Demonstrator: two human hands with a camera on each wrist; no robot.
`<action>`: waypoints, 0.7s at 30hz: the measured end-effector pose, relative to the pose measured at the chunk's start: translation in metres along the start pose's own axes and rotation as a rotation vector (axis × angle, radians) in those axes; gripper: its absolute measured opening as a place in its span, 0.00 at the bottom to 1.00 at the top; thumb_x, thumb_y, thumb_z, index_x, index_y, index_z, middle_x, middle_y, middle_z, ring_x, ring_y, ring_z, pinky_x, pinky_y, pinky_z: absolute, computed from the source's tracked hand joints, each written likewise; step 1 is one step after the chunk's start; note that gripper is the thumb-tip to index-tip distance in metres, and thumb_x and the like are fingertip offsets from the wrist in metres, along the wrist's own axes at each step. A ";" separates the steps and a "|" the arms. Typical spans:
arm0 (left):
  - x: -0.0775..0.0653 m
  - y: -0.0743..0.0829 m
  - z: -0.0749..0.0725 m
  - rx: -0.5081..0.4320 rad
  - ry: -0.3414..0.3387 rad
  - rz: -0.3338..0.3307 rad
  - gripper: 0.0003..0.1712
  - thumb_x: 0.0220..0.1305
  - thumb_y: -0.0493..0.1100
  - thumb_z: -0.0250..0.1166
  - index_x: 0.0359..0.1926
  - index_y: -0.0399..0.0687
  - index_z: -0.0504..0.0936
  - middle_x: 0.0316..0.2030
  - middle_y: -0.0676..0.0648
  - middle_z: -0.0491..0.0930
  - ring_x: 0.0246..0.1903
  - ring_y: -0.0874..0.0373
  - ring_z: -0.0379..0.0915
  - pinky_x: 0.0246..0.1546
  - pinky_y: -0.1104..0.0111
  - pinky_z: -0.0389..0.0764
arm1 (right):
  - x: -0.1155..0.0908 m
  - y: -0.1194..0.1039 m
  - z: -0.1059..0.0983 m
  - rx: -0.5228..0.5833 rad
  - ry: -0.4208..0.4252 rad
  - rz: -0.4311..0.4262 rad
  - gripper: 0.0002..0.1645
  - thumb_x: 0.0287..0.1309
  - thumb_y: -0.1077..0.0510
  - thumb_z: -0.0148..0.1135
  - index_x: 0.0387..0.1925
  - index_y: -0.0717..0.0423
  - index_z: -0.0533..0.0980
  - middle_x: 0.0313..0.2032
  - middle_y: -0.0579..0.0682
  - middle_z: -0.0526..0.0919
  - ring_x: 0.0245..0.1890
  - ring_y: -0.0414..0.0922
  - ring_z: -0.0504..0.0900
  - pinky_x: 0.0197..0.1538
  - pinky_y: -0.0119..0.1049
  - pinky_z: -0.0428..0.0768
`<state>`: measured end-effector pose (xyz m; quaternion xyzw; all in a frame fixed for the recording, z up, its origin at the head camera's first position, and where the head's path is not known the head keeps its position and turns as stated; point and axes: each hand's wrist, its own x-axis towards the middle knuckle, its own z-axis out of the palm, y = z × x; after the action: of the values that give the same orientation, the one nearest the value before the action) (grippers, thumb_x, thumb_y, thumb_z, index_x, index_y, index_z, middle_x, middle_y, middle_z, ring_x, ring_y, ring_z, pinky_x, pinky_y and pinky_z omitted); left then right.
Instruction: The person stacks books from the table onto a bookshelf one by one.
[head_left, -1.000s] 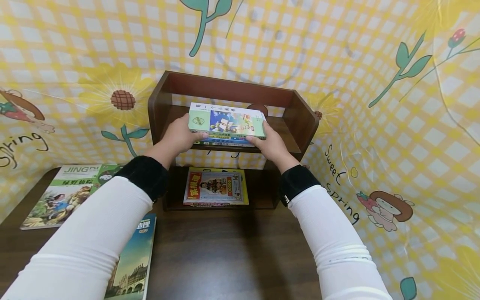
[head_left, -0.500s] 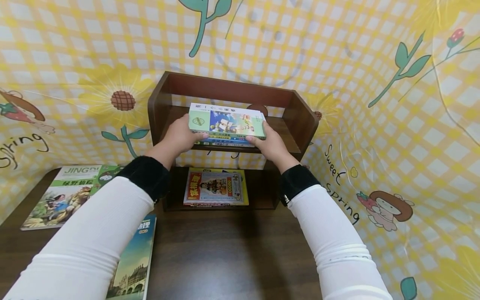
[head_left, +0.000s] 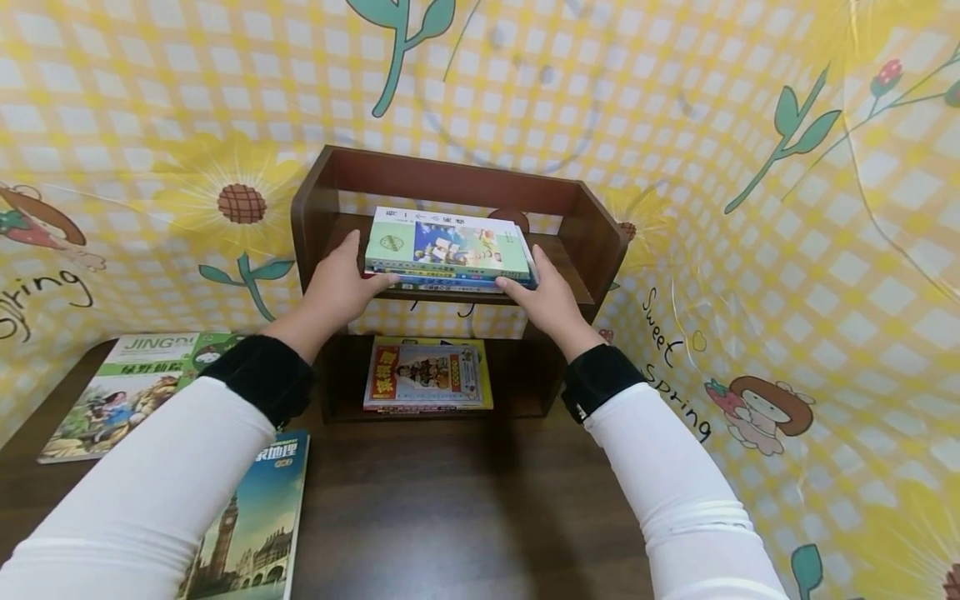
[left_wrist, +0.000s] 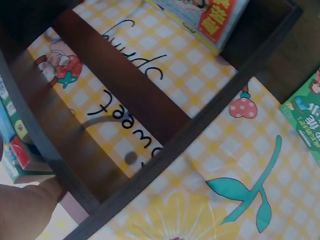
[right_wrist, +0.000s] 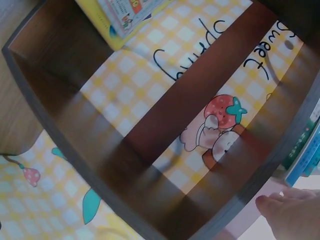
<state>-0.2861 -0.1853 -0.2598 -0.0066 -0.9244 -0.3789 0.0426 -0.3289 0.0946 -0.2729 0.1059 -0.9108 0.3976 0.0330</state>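
Observation:
A stack of several books (head_left: 450, 246), topped by a light-green picture-cover book, lies flat on the upper shelf of a dark brown wooden bookshelf (head_left: 453, 173). At the stack's left end is my left hand (head_left: 333, 287), its fingers spread a little away from the books and its thumb near the spines. My right hand (head_left: 553, 300) is at the other end, with loosely straight fingers and the thumb by the front edge. The right wrist view has a small gap between the books (right_wrist: 300, 155) and that hand. Fingertips behind the stack's ends are partly hidden.
On the lower shelf lies another pile of books (head_left: 423, 375) with a red-and-blue cover. Two magazines rest on the dark table (head_left: 435, 500) at left: a green-and-white one (head_left: 123, 400) and a blue one (head_left: 258, 517). A yellow checked cloth (head_left: 712, 208) hangs behind.
Both hands have loosened from the stack's ends; the left has drawn away leftward, and the right slightly rightward. The books stay on the upper shelf. The head view has shifted slightly.

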 end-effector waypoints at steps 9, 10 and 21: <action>0.002 0.003 0.007 0.017 0.030 0.052 0.40 0.74 0.50 0.51 0.76 0.41 0.41 0.70 0.33 0.56 0.67 0.37 0.55 0.63 0.44 0.64 | 0.004 0.001 0.002 -0.022 -0.020 0.017 0.45 0.69 0.42 0.50 0.76 0.52 0.43 0.75 0.53 0.48 0.74 0.50 0.48 0.73 0.47 0.54; 0.002 0.004 0.007 0.017 0.034 0.052 0.40 0.74 0.49 0.51 0.76 0.41 0.42 0.70 0.34 0.57 0.67 0.37 0.55 0.63 0.44 0.64 | 0.004 0.000 0.003 -0.030 -0.020 0.019 0.44 0.70 0.42 0.49 0.76 0.52 0.43 0.75 0.53 0.48 0.74 0.50 0.47 0.73 0.47 0.54; 0.001 0.008 0.007 0.037 -0.003 0.019 0.43 0.75 0.50 0.48 0.75 0.40 0.33 0.73 0.32 0.48 0.69 0.35 0.49 0.65 0.44 0.60 | 0.005 0.002 0.004 0.002 0.001 0.026 0.43 0.71 0.42 0.48 0.76 0.49 0.43 0.75 0.52 0.50 0.74 0.50 0.50 0.72 0.48 0.56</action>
<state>-0.2871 -0.1743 -0.2593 -0.0153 -0.9312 -0.3613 0.0449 -0.3337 0.0920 -0.2766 0.0939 -0.9117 0.3989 0.0284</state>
